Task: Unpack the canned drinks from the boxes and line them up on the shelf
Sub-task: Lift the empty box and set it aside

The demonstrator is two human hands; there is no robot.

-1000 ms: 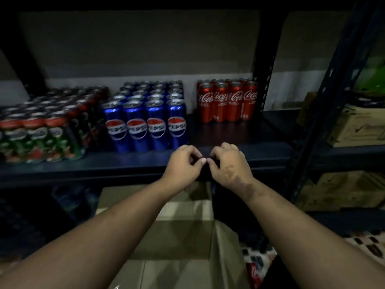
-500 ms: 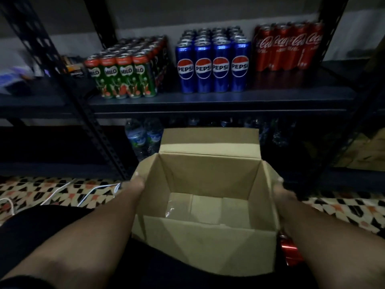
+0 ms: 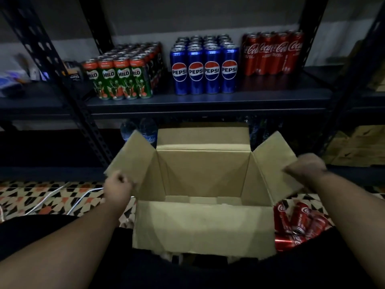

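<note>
At frame centre, the left hand (image 3: 116, 189) and right hand (image 3: 305, 166) each grasp a side flap of the open cardboard box (image 3: 203, 230).

The room is dim, and the corners at 7 and 5 o'clock are almost black. The Pepsi cans (image 3: 204, 73) at 12 o'clock shine brightest with small glints, and the box (image 3: 203, 226) looks pale. Both hands are smeared by blur, the right hand (image 3: 305, 166) most, and the posts bend near the edges.
</note>
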